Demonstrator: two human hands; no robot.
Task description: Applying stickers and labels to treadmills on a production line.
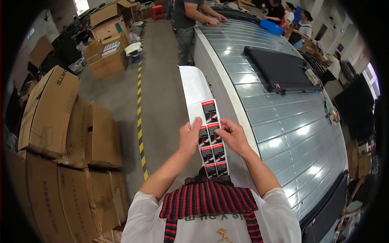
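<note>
A long white sheet of stickers (192, 83) hangs in front of my chest, its upper part bare. Lower down it carries two columns of black and red labels with small pictures. One label stands alone at the top of the right column. My left hand (189, 137) grips the sheet's left edge, thumb on the front. On the opposite edge, my right hand (234, 137) pinches at a label with thumb and fingers. Whether that label is lifting off cannot be seen. The fingers behind the sheet are hidden.
To my right runs a long metal-topped conveyor table (279, 137) bearing a black flat panel (279, 69) and a blue bin (271, 27). Cardboard boxes (48, 111) are stacked at my left. A co-worker (188, 24) stands ahead beside the table; others are across it. Striped tape (140, 121) marks the floor.
</note>
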